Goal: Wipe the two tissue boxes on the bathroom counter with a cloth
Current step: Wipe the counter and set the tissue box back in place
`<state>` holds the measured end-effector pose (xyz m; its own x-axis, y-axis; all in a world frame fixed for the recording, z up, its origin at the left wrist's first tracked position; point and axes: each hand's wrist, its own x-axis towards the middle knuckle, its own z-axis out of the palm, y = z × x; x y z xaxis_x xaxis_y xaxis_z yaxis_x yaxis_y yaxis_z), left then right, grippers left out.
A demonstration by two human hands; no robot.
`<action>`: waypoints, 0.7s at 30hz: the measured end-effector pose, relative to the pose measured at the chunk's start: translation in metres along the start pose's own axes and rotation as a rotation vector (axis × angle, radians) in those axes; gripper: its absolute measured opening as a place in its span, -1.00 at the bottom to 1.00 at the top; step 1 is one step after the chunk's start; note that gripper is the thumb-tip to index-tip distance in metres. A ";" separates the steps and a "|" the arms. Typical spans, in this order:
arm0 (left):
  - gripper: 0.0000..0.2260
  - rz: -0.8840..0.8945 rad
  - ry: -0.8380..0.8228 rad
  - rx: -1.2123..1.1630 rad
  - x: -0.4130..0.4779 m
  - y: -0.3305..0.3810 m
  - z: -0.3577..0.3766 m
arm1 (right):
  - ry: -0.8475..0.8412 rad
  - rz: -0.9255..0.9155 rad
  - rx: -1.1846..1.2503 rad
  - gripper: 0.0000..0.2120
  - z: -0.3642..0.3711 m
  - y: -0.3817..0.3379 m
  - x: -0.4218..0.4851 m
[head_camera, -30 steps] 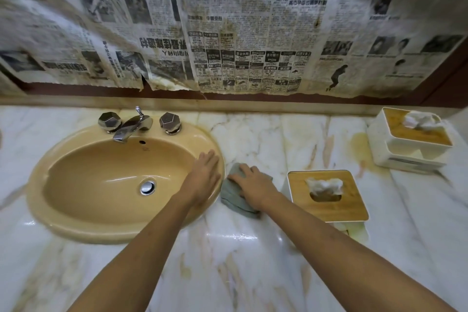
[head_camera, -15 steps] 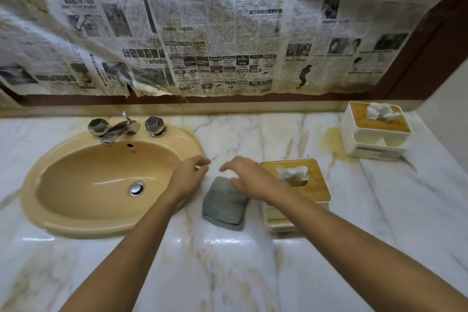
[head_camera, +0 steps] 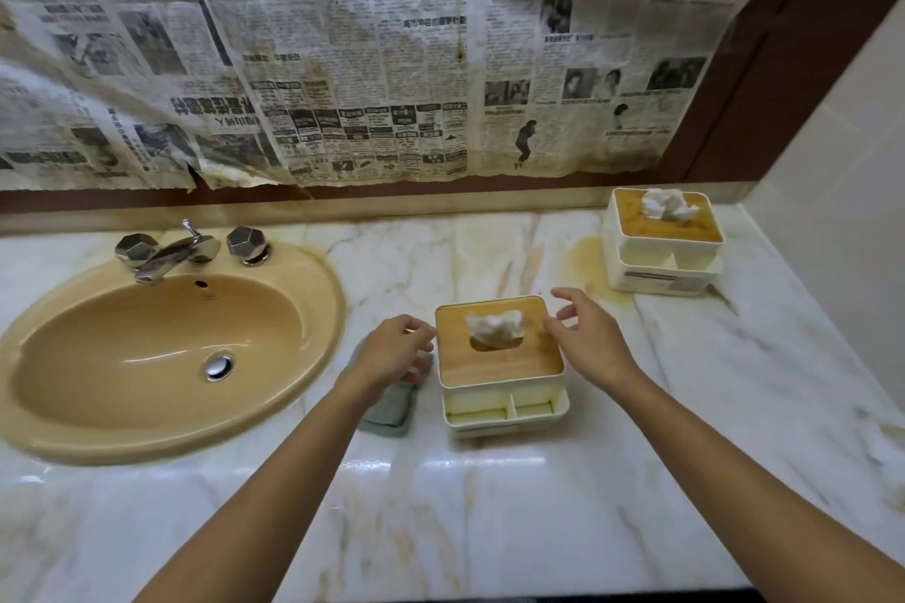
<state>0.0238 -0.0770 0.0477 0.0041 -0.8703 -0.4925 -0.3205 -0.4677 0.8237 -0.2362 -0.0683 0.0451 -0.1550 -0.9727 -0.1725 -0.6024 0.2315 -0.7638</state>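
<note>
A cream tissue box with a wooden lid and a tissue poking out stands on the marble counter in front of me. My left hand hovers at its left edge, fingers loosely curled, holding nothing. My right hand hovers at its right side, fingers spread. A grey-green cloth lies flat on the counter, partly under my left hand and wrist. A second tissue box of the same kind stands at the back right corner.
A yellow oval sink with a chrome tap fills the left of the counter. Stained newspaper covers the wall behind. A wall closes the right side. A yellow stain marks the counter beside the far box.
My right hand left the cloth and moved right to the near tissue box's far side. My left hand moved off the sink rim, over the cloth, to the box's left edge.
</note>
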 end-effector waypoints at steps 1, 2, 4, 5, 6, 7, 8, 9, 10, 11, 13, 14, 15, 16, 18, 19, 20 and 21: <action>-0.81 -0.013 -0.001 -0.024 -0.003 -0.001 0.004 | -0.027 0.063 0.057 -0.61 0.002 0.006 -0.003; -0.81 -0.022 -0.002 -0.048 -0.004 -0.003 0.007 | -0.054 0.124 0.118 -0.63 0.005 0.011 -0.006; -0.83 -0.028 0.006 -0.095 -0.008 -0.005 0.011 | -0.072 0.196 0.208 -0.68 0.009 0.019 -0.010; -0.83 -0.026 0.012 -0.121 -0.009 -0.006 0.013 | -0.071 0.210 0.237 -0.70 0.010 0.020 -0.011; -0.83 -0.024 0.018 -0.144 -0.010 -0.006 0.015 | -0.069 0.225 0.269 -0.71 0.011 0.022 -0.011; -0.84 -0.021 0.025 -0.153 -0.011 -0.005 0.017 | -0.072 0.235 0.300 -0.71 0.013 0.021 -0.012; -0.83 -0.016 0.036 -0.149 -0.012 -0.004 0.018 | -0.075 0.241 0.319 -0.71 0.015 0.021 -0.013; -0.83 -0.005 0.047 -0.146 -0.012 -0.003 0.019 | -0.067 0.233 0.325 -0.70 0.017 0.021 -0.014; -0.82 0.008 0.056 -0.153 -0.011 -0.002 0.018 | -0.054 0.221 0.321 -0.69 0.018 0.020 -0.013; -0.81 0.015 0.061 -0.164 -0.010 0.001 0.017 | -0.038 0.207 0.323 -0.69 0.018 0.017 -0.012; -0.80 0.029 0.063 -0.177 -0.005 0.011 0.008 | -0.019 0.185 0.348 -0.68 0.015 0.005 -0.003; -0.80 0.040 0.063 -0.186 0.000 0.018 0.001 | -0.020 0.171 0.365 -0.67 0.012 -0.004 0.004; -0.79 0.054 0.064 -0.199 0.005 0.026 -0.007 | -0.028 0.152 0.378 -0.63 0.010 -0.016 0.012; -0.78 0.070 0.069 -0.214 0.012 0.035 -0.017 | -0.040 0.129 0.382 -0.60 0.009 -0.028 0.022; -0.76 0.104 0.090 -0.216 0.028 0.054 -0.040 | -0.060 0.088 0.388 -0.57 0.010 -0.055 0.044; -0.76 0.118 0.101 -0.209 0.037 0.062 -0.052 | -0.068 0.078 0.400 -0.61 0.013 -0.068 0.057; -0.76 0.128 0.114 -0.205 0.048 0.068 -0.065 | -0.079 0.074 0.421 -0.66 0.017 -0.082 0.069; -0.77 0.132 0.130 -0.202 0.058 0.072 -0.077 | -0.089 0.079 0.442 -0.71 0.023 -0.094 0.080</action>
<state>0.0738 -0.1731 0.1003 0.1003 -0.9322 -0.3476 -0.1309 -0.3587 0.9242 -0.1741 -0.1685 0.0889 -0.1076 -0.9542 -0.2792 -0.1962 0.2957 -0.9349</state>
